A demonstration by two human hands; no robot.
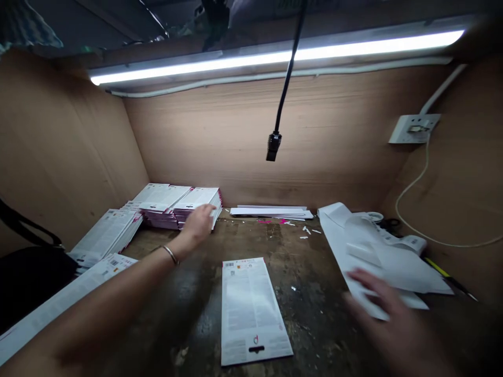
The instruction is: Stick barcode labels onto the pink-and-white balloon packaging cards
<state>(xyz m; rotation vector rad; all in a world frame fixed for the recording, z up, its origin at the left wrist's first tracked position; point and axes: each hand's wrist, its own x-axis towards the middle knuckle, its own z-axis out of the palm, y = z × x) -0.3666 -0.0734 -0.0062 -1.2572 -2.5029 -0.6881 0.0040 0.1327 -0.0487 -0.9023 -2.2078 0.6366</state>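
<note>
My left hand (199, 226), with a bracelet on the wrist, reaches to the right-hand stack of flat white printed packets (196, 198). Its fingers are blurred and partly turned away, so I cannot make out whether they grip one. A single white packet (251, 309) lies flat on the dark table in front of me, its hang-hole end nearest to me. My right hand (387, 309) is smeared by motion, thumb and fingers apart with nothing seen between them. It is over or beside the white label sheets (353, 251) on the right; contact is unclear.
More packets (108, 233) are piled along the left. White strips (271, 211) and paper scraps (306, 230) lie near the back wall. A yellow-black pen-like tool (450, 277) lies at the right. A black cable (281, 104) hangs down, and a wall socket (414, 129) has a cord.
</note>
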